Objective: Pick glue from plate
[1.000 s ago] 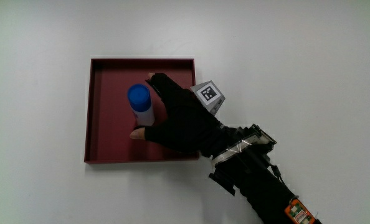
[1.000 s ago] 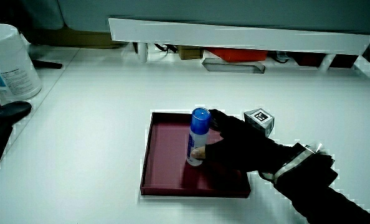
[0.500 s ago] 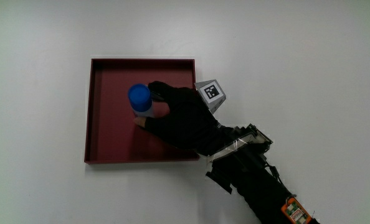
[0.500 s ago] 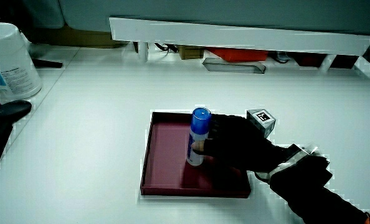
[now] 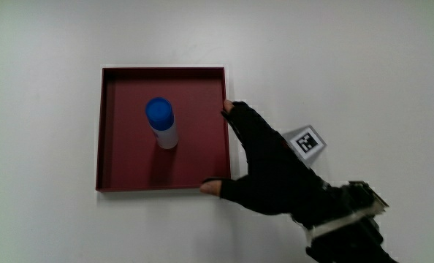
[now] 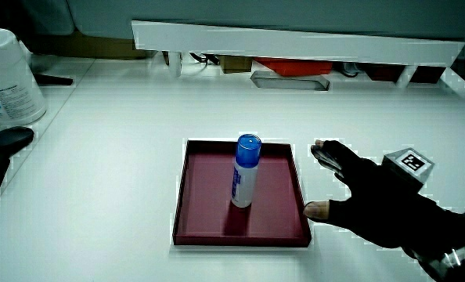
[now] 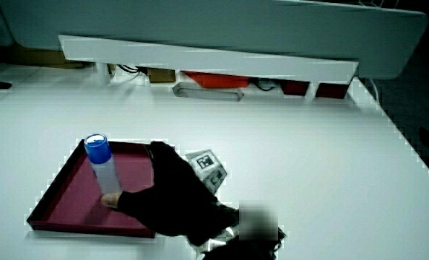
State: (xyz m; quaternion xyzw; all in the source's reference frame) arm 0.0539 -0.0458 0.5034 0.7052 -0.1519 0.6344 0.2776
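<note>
In the main view, the glue (image 5: 162, 124) stands upright inside the dark red plate (image 5: 115, 175), which lies flat on the white counter (image 5: 363, 58). The glue has a blue cap and a pale body. The hand (image 5: 268, 172) lies beside the plate, outside its rim, with the grip spread wide and holding nothing; the thumb tip is near one corner of the plate and a fingertip touches or nearly touches the rim. The patterned cube (image 5: 305, 140) sits on the back of the hand.

In a side view, the glue (image 6: 245, 171) is upright on the plate (image 6: 193, 227), apart from the hand (image 6: 373, 196), whose fingers are open on the counter beside the rim.

In a side view, the hand (image 7: 167, 195) overlaps the plate (image 7: 55, 209), close beside the glue (image 7: 102, 170); whether they touch cannot be told there.
</note>
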